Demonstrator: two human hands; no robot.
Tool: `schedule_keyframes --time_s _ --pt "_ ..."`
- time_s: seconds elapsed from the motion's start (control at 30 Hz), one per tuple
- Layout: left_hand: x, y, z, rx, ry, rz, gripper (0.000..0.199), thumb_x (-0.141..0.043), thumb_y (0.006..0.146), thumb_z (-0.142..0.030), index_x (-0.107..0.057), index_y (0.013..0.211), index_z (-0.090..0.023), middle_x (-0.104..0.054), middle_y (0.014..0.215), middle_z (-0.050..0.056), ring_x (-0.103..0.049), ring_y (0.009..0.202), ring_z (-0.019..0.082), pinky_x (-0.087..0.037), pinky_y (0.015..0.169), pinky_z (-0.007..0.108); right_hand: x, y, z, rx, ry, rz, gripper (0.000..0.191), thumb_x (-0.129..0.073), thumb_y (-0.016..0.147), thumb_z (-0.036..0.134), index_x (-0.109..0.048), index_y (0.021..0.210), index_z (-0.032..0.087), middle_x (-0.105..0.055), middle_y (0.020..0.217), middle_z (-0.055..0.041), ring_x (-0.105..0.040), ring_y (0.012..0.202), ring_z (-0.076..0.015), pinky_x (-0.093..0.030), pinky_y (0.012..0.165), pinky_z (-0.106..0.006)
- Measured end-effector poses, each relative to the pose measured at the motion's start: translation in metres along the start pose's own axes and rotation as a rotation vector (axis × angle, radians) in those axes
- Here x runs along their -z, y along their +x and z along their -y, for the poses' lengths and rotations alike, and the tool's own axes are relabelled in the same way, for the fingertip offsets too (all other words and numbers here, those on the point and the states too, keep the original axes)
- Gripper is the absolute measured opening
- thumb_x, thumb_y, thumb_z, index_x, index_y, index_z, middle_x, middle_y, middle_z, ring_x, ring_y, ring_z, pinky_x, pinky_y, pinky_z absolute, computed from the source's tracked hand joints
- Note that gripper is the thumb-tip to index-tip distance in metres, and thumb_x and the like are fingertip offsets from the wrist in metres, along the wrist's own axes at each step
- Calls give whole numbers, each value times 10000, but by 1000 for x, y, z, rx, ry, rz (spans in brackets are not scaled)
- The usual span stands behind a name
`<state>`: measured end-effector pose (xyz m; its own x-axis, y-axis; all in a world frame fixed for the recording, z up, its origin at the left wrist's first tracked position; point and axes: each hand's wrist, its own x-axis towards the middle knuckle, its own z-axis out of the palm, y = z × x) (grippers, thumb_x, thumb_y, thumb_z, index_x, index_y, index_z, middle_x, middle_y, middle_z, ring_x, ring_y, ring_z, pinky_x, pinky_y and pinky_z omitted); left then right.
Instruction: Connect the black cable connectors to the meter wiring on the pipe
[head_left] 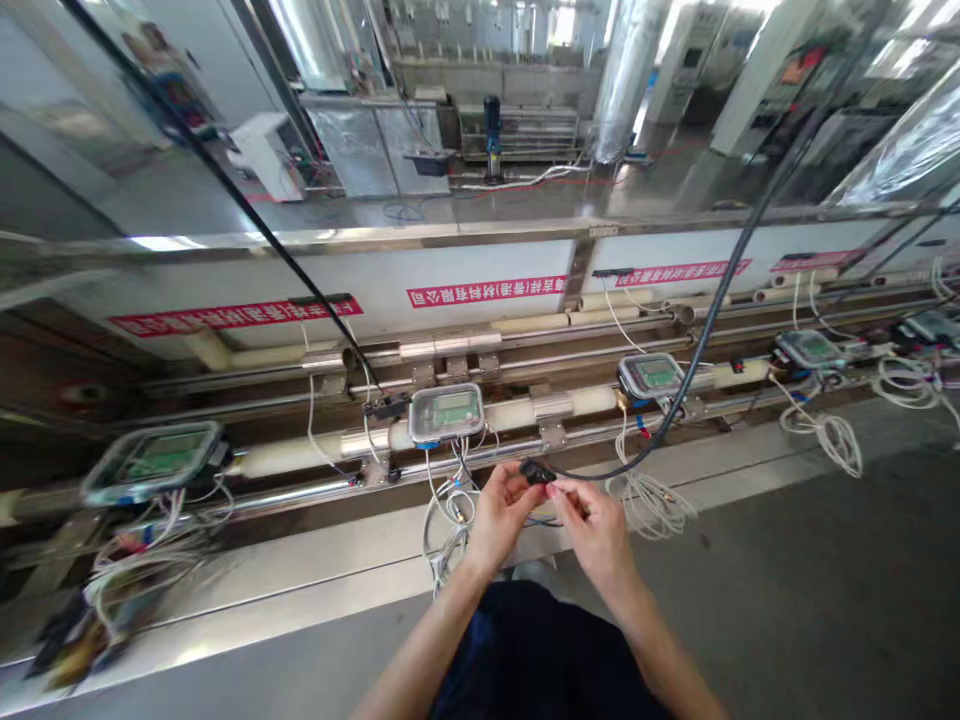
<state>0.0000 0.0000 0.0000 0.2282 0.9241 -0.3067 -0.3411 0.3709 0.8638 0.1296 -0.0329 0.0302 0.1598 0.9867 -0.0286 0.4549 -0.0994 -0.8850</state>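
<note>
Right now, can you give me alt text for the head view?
Both hands, left hand and right hand, pinch a small black connector on a black cable. Behind them, a row of clear-lidded meters sits on a pipe line, white wires dangling.

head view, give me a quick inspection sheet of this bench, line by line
surface: long steel ledge runs along the front of the pipe rail.
job's things: small black connector on a black cable, held between both hands.
clutter: loose white wire coils lie on the ledge.
grippers: left hand and right hand both pinch the connector with their fingers.
cables: the black cable climbs up and to the right, out of view; white leads hang from each meter.
surroundings: clear-lidded meters sit along cream pipes; red banners behind; factory floor beyond.
</note>
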Motion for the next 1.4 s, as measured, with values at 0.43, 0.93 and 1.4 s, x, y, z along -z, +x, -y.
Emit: schedule_keyframes --time_s 0.43,0.93,1.4 --pt "5 -6 5 -114 85 63 266 -538 880 -379 -451 1011 -165 -647 1019 91 -655 881 214 -542 787 344 -2 5 12 -41 -104 71 272 -493 839 381 -635 741 172 -518 527 32 -454 489 -83 -330 525 -209" --pt "16 -6 10 -157 242 62 219 -482 914 -354 -454 1041 -177 -636 1060 91 -631 953 213 -520 857 369 -8 9 13 -72 -148 83 252 -492 828 360 -629 726 175 -539 538 25 -470 499 -95 -324 538 -224" --pt "25 -30 -7 -47 450 -48 331 -583 813 -461 -541 931 -154 -559 742 24 -556 649 156 -479 439 217 -14 8 4 -94 -172 81 255 -472 849 382 -609 747 193 -586 565 17 -517 517 -112 -358 541 -230"
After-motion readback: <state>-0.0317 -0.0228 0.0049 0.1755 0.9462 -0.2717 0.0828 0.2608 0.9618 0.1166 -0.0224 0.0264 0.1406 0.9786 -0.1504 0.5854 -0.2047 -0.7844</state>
